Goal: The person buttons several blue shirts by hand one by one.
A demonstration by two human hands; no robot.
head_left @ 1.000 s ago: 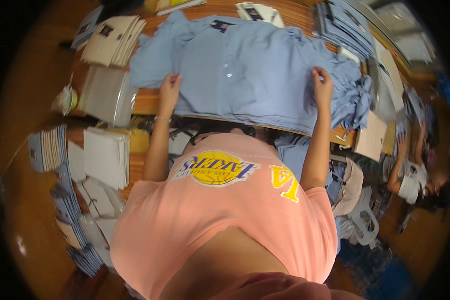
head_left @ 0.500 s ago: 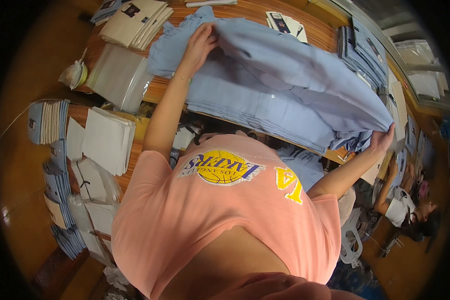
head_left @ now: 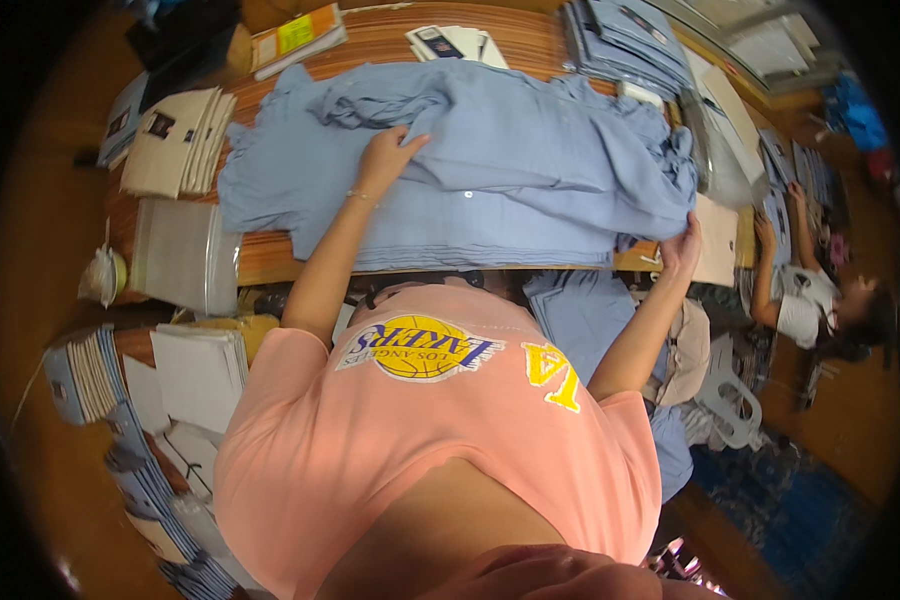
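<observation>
A light blue shirt (head_left: 510,170) lies spread and partly folded over a pile of similar blue shirts on the wooden table (head_left: 270,265). My left hand (head_left: 385,160) rests on its left half, closed on a fold of the cloth that is drawn over the middle. At the table's right front edge, my right hand (head_left: 682,250) grips the bunched right side of the shirt. My pink T-shirt fills the lower part of the view.
Folded blue shirts are stacked at the back right (head_left: 625,35). Beige packaged items (head_left: 175,140) and clear plastic bags (head_left: 175,255) lie at the left. White sheets (head_left: 195,365) are stacked below them. Another person (head_left: 820,300) sits at the right near a white stool (head_left: 725,400).
My left hand has pulled the lifted cloth from the table's far left down over the middle of the shirt. My right hand moved up from below the table edge onto the shirt's right side.
</observation>
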